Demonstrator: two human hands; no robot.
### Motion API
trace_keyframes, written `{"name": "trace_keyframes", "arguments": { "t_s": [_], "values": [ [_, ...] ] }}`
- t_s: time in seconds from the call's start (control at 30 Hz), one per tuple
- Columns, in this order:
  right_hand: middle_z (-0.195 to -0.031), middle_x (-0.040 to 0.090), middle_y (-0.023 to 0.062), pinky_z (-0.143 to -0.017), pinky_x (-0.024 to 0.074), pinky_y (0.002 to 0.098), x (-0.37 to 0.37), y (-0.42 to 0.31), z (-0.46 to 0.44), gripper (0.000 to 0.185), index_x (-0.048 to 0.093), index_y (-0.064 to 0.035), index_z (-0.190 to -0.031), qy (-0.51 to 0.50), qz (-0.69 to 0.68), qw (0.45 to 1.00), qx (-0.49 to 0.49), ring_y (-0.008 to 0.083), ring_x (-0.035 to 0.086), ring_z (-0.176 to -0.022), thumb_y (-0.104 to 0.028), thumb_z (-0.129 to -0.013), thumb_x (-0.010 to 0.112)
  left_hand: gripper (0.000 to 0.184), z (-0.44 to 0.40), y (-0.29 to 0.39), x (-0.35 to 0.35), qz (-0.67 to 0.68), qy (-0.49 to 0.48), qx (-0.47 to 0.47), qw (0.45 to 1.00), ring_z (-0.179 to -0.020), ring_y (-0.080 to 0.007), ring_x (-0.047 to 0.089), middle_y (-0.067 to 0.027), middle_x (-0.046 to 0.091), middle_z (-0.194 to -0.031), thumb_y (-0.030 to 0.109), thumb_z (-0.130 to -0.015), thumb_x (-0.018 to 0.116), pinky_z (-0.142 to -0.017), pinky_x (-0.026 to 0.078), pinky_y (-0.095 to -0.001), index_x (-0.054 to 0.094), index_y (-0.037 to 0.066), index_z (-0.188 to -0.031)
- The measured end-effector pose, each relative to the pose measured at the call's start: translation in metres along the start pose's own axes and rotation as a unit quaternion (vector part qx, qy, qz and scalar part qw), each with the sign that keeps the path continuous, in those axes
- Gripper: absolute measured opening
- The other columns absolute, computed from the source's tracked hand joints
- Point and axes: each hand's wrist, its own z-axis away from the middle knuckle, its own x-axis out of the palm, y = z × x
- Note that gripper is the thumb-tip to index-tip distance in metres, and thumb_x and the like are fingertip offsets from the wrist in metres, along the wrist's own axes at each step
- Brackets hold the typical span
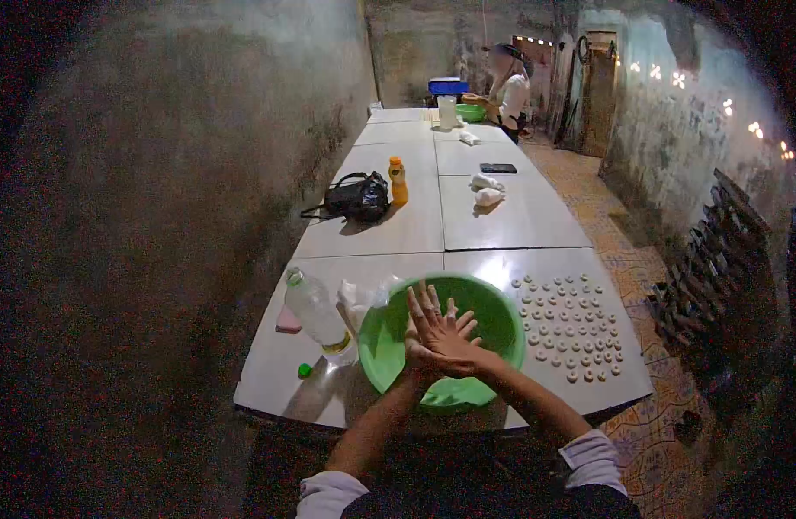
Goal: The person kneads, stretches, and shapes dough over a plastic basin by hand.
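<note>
Over a large green basin (385,346), my two hands are crossed palm to palm. My right hand (441,339) lies on top, fingers stretched toward the upper left. Beneath it, my left hand (463,325) shows spread fingertips pointing to the upper right. Anything between the palms is hidden. Right of the basin, many small pale rings (569,330) lie in rows on the white table (372,268). A clear bottle (316,313) without a cap leans in view just left of the basin, beside a crumpled white plastic bag (356,298).
A green cap (304,370) and a pink item (288,320) lie at left. Farther along are a black bag (359,197), orange bottle (398,182), white bundles (487,190) and phone (498,168). A person (509,91) stands at the far end by another green basin (471,112).
</note>
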Motion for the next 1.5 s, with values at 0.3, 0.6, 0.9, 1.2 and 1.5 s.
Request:
{"name": "trace_keyframes", "arguments": {
  "t_s": [0.3,0.6,0.9,1.2,1.5],
  "values": [
    [-0.138,-0.015,0.0148,-0.095,-0.0144,0.0534,-0.084,-0.083,-0.003,0.081,-0.007,-0.0124,-0.134,0.139,0.109,0.979,-0.104,0.0325,-0.015,-0.127,-0.063,-0.078,0.023,0.088,0.006,0.028,0.027,0.234,-0.007,-0.027,0.972,-0.126,-0.0309,0.017,-0.0158,0.01,-0.138,0.069,-0.075,0.015,-0.101,0.018,-0.0432,0.002,0.006,-0.134],
    [-0.129,0.032,0.0191,-0.098,0.0169,0.0469,-0.008,0.007,-0.035,0.038,0.052,-0.006,-0.108,0.239,0.044,0.969,-0.051,0.0303,0.034,-0.116,-0.034,-0.085,0.041,0.09,-0.014,0.02,-0.029,0.083,0.107,-0.011,0.991,-0.116,-0.0383,0.031,-0.0119,0.028,-0.132,0.077,-0.065,0.025,-0.091,0.027,-0.0547,0.014,0.02,-0.134],
    [-0.068,0.047,0.0085,-0.05,0.0398,0.0288,-0.016,0.013,-0.036,0.042,0.05,0.0039,-0.066,0.422,-0.098,0.895,-0.11,0.0151,0.046,-0.056,-0.03,-0.089,0.04,0.083,-0.01,0.031,0.009,0.098,0.148,0.027,0.984,-0.113,-0.0261,0.038,-0.0151,0.033,-0.125,0.055,-0.074,0.049,-0.093,0.033,-0.0379,0.018,0.002,-0.13],
    [-0.064,0.046,0.0001,-0.054,0.0378,0.0206,-0.062,0.013,-0.027,0.035,0.053,-0.0022,-0.081,0.38,-0.299,0.875,-0.008,0.0061,0.044,-0.059,-0.034,-0.088,0.041,0.025,0.009,0.034,0.009,-0.416,0.095,0.125,0.896,-0.073,-0.0104,0.057,-0.0052,0.06,-0.087,0.012,-0.082,0.055,-0.067,0.048,-0.023,0.055,0.001,-0.105],
    [-0.088,0.06,0.0078,-0.074,0.0452,0.0271,-0.041,0.032,0.008,0.031,0.056,0.0003,-0.089,0.265,-0.161,0.951,0.018,0.0148,0.057,-0.078,-0.02,-0.068,0.069,0.025,0.019,0.049,0.007,-0.383,0.138,0.122,0.905,-0.077,-0.0119,0.058,-0.0068,0.06,-0.09,0.012,-0.081,0.056,-0.069,0.049,-0.0257,0.055,-0.001,-0.102]
  ]
}}
